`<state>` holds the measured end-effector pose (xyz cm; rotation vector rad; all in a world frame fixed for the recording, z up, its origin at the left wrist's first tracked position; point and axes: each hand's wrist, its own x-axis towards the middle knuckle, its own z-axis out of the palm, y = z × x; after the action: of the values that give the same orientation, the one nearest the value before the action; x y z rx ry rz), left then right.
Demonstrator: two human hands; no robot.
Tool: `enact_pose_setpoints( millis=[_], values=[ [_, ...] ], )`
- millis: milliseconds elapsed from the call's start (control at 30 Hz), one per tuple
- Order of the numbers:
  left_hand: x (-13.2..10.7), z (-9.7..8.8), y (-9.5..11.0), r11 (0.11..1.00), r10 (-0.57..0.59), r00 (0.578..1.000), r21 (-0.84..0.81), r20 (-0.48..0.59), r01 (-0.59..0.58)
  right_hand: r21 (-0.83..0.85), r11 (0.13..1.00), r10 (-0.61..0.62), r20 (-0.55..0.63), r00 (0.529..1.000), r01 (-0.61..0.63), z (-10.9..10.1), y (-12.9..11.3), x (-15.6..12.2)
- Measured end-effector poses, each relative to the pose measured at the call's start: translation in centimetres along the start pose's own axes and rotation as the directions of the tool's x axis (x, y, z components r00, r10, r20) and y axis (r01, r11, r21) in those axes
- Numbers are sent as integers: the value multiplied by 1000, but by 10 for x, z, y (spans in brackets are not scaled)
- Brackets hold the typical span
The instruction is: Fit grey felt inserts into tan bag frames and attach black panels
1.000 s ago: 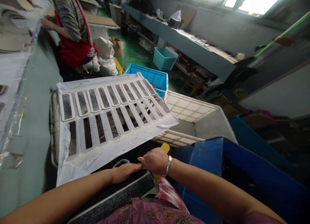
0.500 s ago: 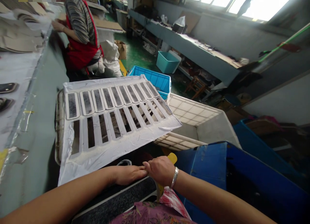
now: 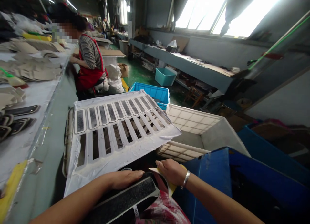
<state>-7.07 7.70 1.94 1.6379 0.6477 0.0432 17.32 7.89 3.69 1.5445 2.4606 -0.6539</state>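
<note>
Low in the head view, we see the left hand lying flat, palm down and fingers straight, on the upper end of a dark strip slanting across the lap. Just beside it, the right hand curls round a yellow tool, its grip shut on that tool at the strip's right end. Behind both lies a white stencil sheet.

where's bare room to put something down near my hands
Bare: grey table strip between the white cut-out sheet and the dark soles; inside the white crate. Crowded: your lap, under left hand and right hand.
</note>
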Motion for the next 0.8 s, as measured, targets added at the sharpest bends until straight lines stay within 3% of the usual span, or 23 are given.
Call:
enact_pose_setpoints(
  millis=[100, 167, 233, 333, 400, 467, 533, 600, 700, 800],
  values=[
    [1, 0, 0, 999, -42, 998, 20, 38, 41, -30, 998, -55, -47, 997, 54, 2, -11, 6],
    [0, 0, -1, 998, -61, 998, 18, -8, 61, 30, 996, -88, -45, 995, 89, 2, -18, 14],
    [-2, 1, 0, 996, -88, 994, 29, -65, 90, 243, 965, -81, -73, 994, 96, 0, -22, 23],
    [-4, 6, 6, 986, -158, 981, 42, -114, 164, 581, 808, -60, -89, 994, 101, -11, -28, 34],
    [-5, 9, 11, 984, -173, 979, 23, -111, 177, 798, 588, -115, -85, 990, 137, -20, -34, 39],
    [-4, 12, 14, 983, -178, 978, 14, -106, 181, 971, 182, -195, -116, 974, 152, -27, -42, 40],
    [-1, 13, 15, 976, -208, 970, 36, -126, 214, 973, -197, -245, -168, 955, 121, -29, -48, 39],
    [3, 14, 14, 971, -226, 962, 46, -151, 235, 935, -343, -254, -186, 949, 91, -26, -53, 37],
    [11, 16, 13, 978, -205, 962, 8, -180, 210, 922, -368, -218, -213, 952, 122, -15, -61, 30],
    [18, 19, 13, 977, -212, 945, -46, -249, 207, 948, -199, -164, -282, 945, 249, -1, -77, 18]
  ],
)
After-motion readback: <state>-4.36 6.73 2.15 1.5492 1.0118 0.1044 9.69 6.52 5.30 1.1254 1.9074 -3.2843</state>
